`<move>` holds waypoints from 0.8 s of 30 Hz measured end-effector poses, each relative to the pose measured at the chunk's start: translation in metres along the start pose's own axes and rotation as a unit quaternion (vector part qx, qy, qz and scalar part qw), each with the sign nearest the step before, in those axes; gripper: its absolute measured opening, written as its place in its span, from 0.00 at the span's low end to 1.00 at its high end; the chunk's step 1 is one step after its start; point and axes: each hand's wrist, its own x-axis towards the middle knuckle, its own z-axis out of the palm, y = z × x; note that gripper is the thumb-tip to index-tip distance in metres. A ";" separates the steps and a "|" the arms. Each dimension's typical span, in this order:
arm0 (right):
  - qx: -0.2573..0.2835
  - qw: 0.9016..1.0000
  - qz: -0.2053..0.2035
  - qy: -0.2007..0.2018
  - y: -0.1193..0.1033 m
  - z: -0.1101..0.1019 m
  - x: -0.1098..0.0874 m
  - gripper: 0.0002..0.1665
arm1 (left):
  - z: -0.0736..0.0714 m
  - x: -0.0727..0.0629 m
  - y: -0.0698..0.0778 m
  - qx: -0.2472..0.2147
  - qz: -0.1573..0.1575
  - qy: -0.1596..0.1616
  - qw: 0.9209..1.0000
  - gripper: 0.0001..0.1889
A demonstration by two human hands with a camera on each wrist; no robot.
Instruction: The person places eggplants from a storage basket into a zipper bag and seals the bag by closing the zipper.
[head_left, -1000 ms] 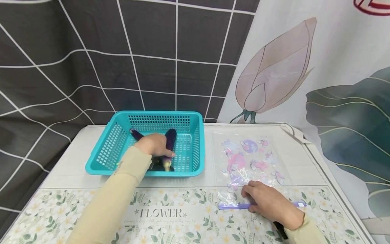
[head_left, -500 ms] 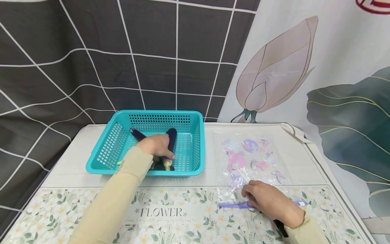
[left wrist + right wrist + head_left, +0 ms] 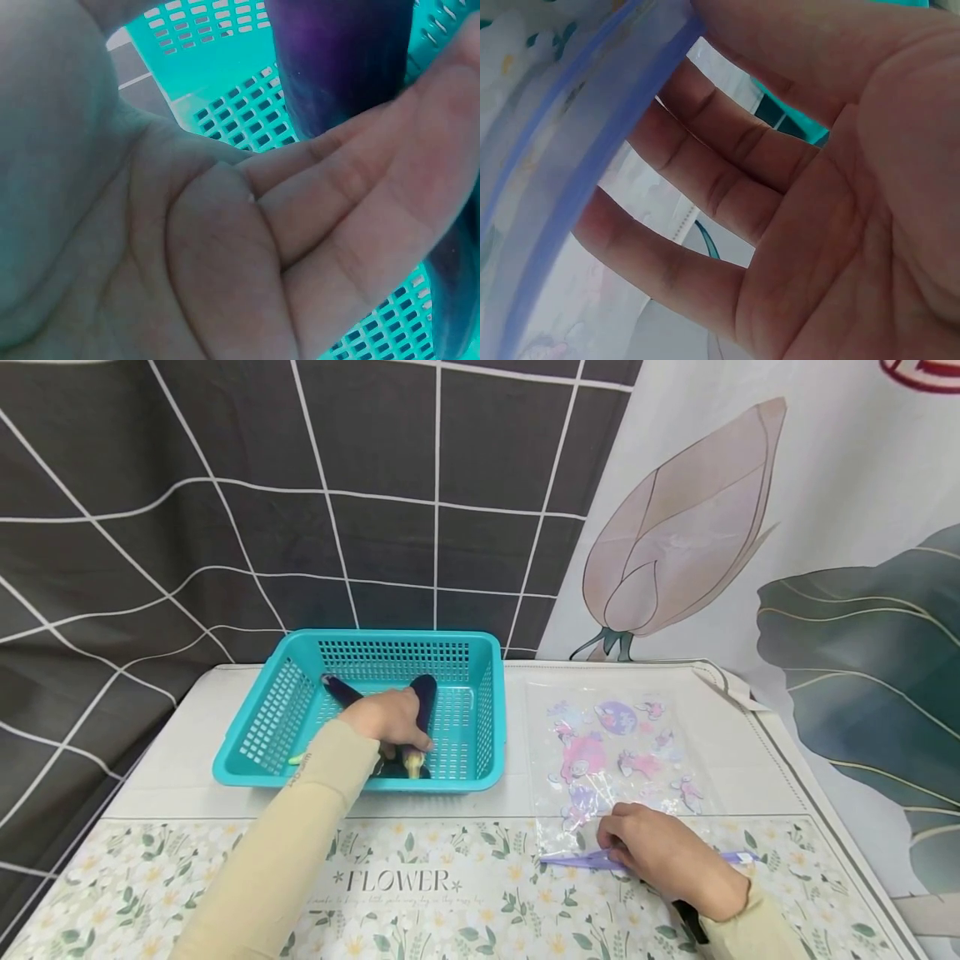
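Observation:
A turquoise plastic basket (image 3: 247, 768) holds several dark purple eggplants (image 3: 424, 693). My left hand (image 3: 386, 720) reaches down into it and grips one eggplant (image 3: 341, 52) near its pale stem end, thumb on the right side; its fingertips are largely hidden in the head view. A clear zip bag (image 3: 585, 756) with pink and lilac cartoon prints lies flat to the right of the basket. At its near edge my right hand (image 3: 663, 852) pinches the purple zip strip (image 3: 592, 161), thumb on one side and curled fingers on the other, with the strip slightly raised.
A bit of green (image 3: 296, 760) shows in the basket's left front corner. Beneath everything is a table with a white floral cloth (image 3: 420, 935) lettered FLOWER. A dark grid curtain (image 3: 375, 527) and a white flower-print curtain (image 3: 712, 610) hang close behind the table.
The bag's zip strip has lifted and its two edges have drawn slightly apart under my right hand. My left hand has stayed almost still on the eggplant.

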 end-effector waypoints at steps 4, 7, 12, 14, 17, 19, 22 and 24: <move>-0.001 1.000 -0.001 0.008 -0.001 0.001 0.000 0.16 | 0.000 0.000 -0.001 -0.019 -0.004 0.001 1.000 0.40; -0.003 1.000 -0.001 0.012 -0.001 0.001 0.000 0.14 | 0.000 -0.001 -0.003 -0.027 -0.003 0.002 1.000 0.40; 0.003 1.000 0.005 0.016 -0.002 -0.001 -0.001 0.14 | -0.002 -0.004 -0.003 -0.020 0.002 0.006 1.000 0.33; 0.010 1.000 0.008 0.015 -0.002 -0.001 0.000 0.15 | -0.003 -0.004 -0.003 -0.014 0.003 0.007 1.000 0.27; 0.022 1.000 0.011 0.017 -0.002 -0.003 0.000 0.15 | -0.005 -0.006 -0.004 0.001 0.007 0.009 1.000 0.19; 0.030 0.999 0.013 0.017 -0.002 -0.004 0.001 0.15 | -0.006 -0.007 -0.004 0.010 0.011 0.011 1.000 0.15; 0.030 0.999 0.012 0.022 -0.003 -0.004 0.002 0.15 | -0.008 -0.008 -0.006 0.016 0.018 0.013 1.000 0.13; 0.023 0.999 0.003 0.030 -0.003 -0.005 0.002 0.14 | -0.008 -0.009 -0.008 0.020 0.022 0.017 0.999 0.12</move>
